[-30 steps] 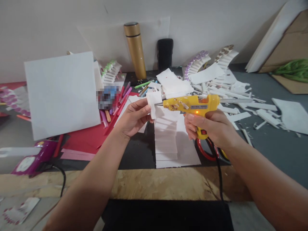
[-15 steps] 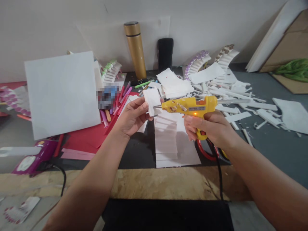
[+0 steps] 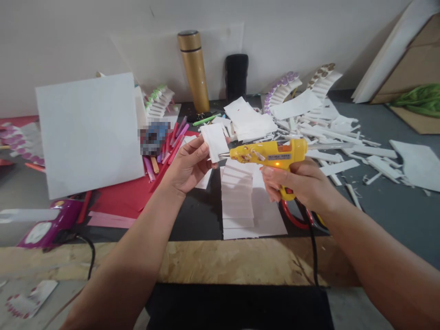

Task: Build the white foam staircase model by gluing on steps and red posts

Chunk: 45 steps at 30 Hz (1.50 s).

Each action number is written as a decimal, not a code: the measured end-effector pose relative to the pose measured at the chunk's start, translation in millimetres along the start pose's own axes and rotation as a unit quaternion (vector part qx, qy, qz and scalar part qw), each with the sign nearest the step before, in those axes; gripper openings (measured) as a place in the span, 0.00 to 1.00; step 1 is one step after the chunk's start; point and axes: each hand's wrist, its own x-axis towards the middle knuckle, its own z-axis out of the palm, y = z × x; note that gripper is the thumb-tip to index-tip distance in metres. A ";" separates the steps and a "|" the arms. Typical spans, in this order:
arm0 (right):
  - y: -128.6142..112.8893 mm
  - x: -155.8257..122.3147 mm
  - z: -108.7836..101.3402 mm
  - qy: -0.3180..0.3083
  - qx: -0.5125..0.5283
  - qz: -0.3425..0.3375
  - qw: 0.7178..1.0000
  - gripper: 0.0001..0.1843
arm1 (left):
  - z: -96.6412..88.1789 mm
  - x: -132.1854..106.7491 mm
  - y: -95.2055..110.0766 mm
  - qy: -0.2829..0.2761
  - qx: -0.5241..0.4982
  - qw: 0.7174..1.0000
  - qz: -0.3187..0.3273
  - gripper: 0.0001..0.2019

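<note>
My left hand (image 3: 192, 165) pinches a small white piece of foam board or card (image 3: 215, 140) and holds it up over the table. In my right hand (image 3: 302, 181) is a yellow hot glue gun (image 3: 271, 152), gripped by its handle, with an orange light lit and a clear glue stick out of its back. Its metal nozzle points left and sits at the lower right edge of the white piece; I cannot tell whether glue is coming out. Below both hands lies a stepped white staircase-like model (image 3: 237, 197) on a white base sheet (image 3: 268, 215).
Red-handled scissors (image 3: 296, 217) lie under the glue gun. White scraps (image 3: 326, 133) litter the right side. A gold flask (image 3: 194, 73) and a black phone-like object (image 3: 236, 77) stand at the wall. At left are a large white board (image 3: 89, 137) and a purple device (image 3: 55, 224).
The white piece has turned slightly and shifted a little left in my left hand. The glue gun has moved slightly left and down, its nozzle now lower along the piece's edge.
</note>
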 end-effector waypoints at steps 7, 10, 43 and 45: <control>0.1 0.7 0.2 -0.003 -0.006 -0.001 1.000 0.27 | 1.1 0.3 0.2 0.008 -0.013 1.000 0.003 0.15; 0.4 0.7 0.2 -0.005 -0.009 0.003 1.000 0.27 | 2.1 0.2 0.1 0.034 -0.005 0.999 0.003 0.14; -14.6 -21.9 -63.4 0.228 0.230 0.173 0.930 0.24 | -3.1 5.7 2.0 0.083 -0.033 0.995 0.040 0.08; -4.7 -36.2 -80.4 0.254 0.237 0.222 0.911 0.23 | -2.0 5.2 2.3 0.072 -0.038 0.996 0.037 0.11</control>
